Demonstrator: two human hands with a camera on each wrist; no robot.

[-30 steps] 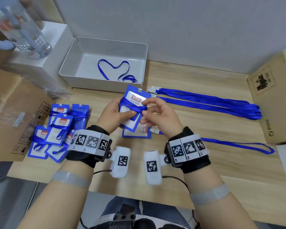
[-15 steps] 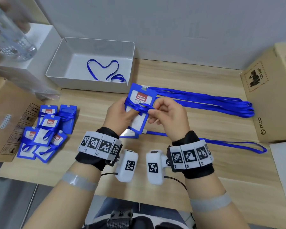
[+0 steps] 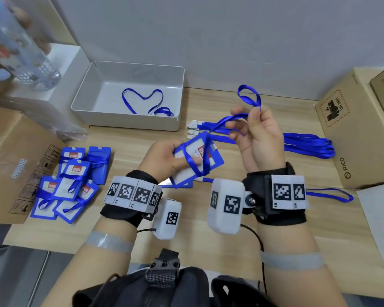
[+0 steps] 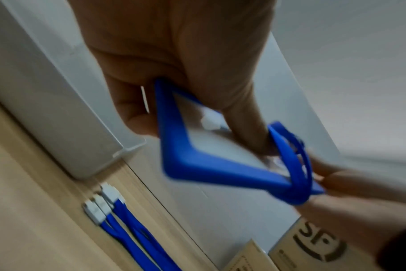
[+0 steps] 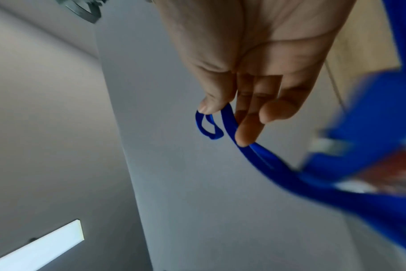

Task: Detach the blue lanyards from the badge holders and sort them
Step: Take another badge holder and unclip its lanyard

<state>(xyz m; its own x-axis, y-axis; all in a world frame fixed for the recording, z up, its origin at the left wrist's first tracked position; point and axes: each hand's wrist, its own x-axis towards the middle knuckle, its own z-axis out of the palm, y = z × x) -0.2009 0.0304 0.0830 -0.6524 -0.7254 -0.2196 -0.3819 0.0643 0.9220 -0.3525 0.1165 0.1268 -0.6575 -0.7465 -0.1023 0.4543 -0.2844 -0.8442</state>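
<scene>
The right hand (image 3: pixel 256 131) pinches the free end of a blue lanyard (image 3: pixel 248 98) between thumb and fingertips (image 5: pixel 243 135), raised above the table (image 3: pixel 208 220), with a small loop standing up past the pinch. From that grip the strap runs down and left to a blue badge holder (image 3: pixel 197 161), where it is wound across the card face in several crossing turns. The left hand (image 3: pixel 162 160) grips this holder by its near end, thumb on top and fingers underneath, tilted and held off the table.

Beneath the holder another badge holder (image 3: pixel 175 185) lies flat, mostly hidden by the hands. Behind the right hand a bundle of detached lanyards (image 3: pixel 306 145) stretches along the table, their white clips (image 3: pixel 193 128) pointing left, just beside a grey tray (image 3: pixel 129 120) that contains one loose lanyard (image 3: pixel 142 103). To the left a heap of wrapped badge holders (image 3: pixel 69 180) lies overlapping, partly on the edge of a flat cardboard box (image 3: pixel 7 156). A cardboard box marked PICO (image 3: pixel 359 138) stands at the right edge, and a single lanyard loop (image 3: pixel 333 193) lies in front of it.
</scene>
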